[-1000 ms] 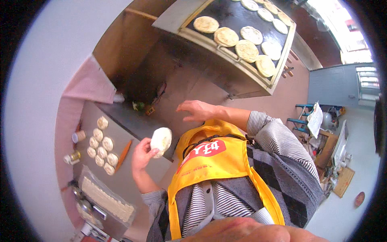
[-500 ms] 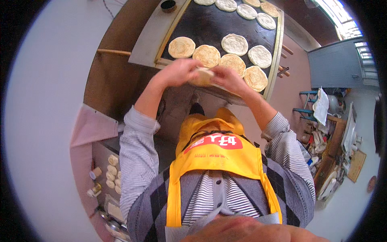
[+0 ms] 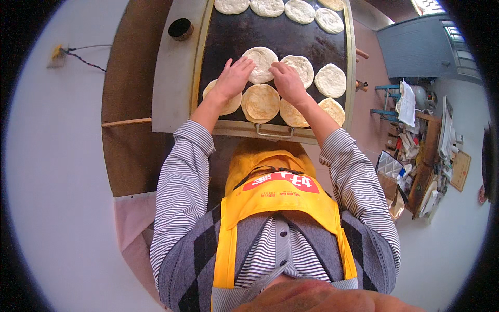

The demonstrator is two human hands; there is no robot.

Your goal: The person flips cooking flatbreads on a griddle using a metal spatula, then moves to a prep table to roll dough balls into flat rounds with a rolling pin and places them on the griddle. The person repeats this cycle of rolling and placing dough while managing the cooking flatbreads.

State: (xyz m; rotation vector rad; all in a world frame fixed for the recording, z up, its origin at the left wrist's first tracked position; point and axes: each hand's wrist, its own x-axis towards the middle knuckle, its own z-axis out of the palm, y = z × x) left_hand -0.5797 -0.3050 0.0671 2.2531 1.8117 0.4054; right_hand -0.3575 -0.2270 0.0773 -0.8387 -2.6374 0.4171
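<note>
A pale raw flatbread [image 3: 260, 61] lies on the dark griddle [image 3: 228, 31], between my two hands. My left hand [image 3: 236, 78] is open, its fingers stretched out over the bread's left edge. My right hand [image 3: 289, 82] has bent fingers closed at the right edge of the same bread; their tips are partly hidden. To the right are two more pale flatbreads, one beside my right hand [image 3: 299, 67] and one farther off [image 3: 330, 80]. Along the near side runs a row of browned flatbreads [image 3: 261, 103], partly covered by my wrists.
Several pale flatbreads [image 3: 300, 11] line the griddle's far end. A metal handle [image 3: 274, 133] sticks out at its near edge. On the left ledge stands a dark round tin [image 3: 180, 29]. A blue stool with a white cloth [image 3: 407, 104] and a cluttered wooden shelf [image 3: 426, 166] are at the right.
My hands have moved from the griddle's near edge farther over it. The dough that was between them now lies flat as a round on the griddle. The view has shifted.
</note>
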